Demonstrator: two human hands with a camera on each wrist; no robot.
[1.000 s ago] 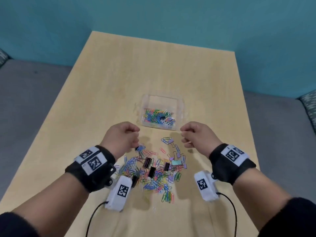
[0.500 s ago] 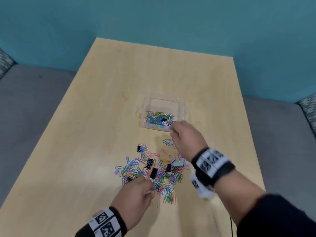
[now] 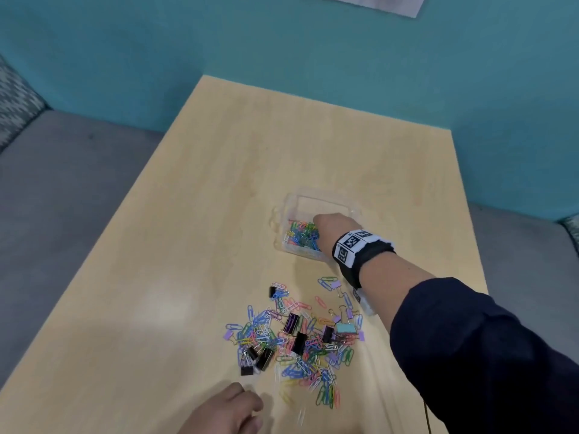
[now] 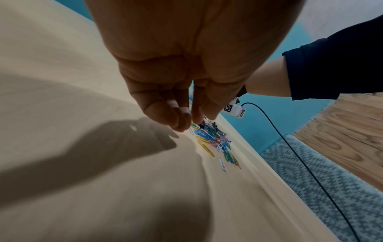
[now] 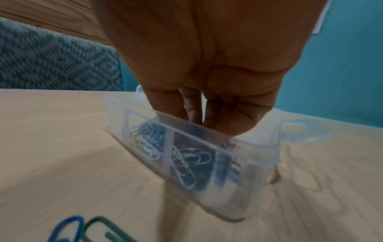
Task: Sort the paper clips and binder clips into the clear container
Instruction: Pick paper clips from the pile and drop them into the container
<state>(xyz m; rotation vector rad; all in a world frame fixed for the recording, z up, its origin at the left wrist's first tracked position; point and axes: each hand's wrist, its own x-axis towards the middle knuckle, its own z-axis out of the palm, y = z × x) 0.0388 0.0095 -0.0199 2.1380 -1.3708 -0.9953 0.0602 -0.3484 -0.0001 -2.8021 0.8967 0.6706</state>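
Note:
The clear container (image 3: 313, 195) stands on the wooden table (image 3: 219, 214) with coloured paper clips (image 3: 302, 234) in it. My right hand (image 3: 318, 225) reaches down into it. In the right wrist view its bunched fingers (image 5: 192, 113) dip behind the container's near wall (image 5: 259, 155), so their tips are hidden. Nearer me lies the pile of paper clips (image 3: 313, 355), with several black binder clips (image 3: 299, 343) and a teal one (image 3: 346, 328). My left hand (image 3: 250, 405) hovers at the pile's near edge. Its fingers (image 4: 165, 114) are curled, thumb to fingertips, and no clip shows between them.
Dividers split the container into compartments, and a clear flap (image 5: 304, 131) sticks out on its right. A blue and a green paper clip (image 5: 68, 227) lie loose in front of it. The right wrist camera's black cable (image 4: 290, 147) hangs off the table's right edge. Grey seating flanks the table.
My right hand went from above the pile to the container and into it. My left hand dropped from beside the container to the pile, then drew back to its near edge.

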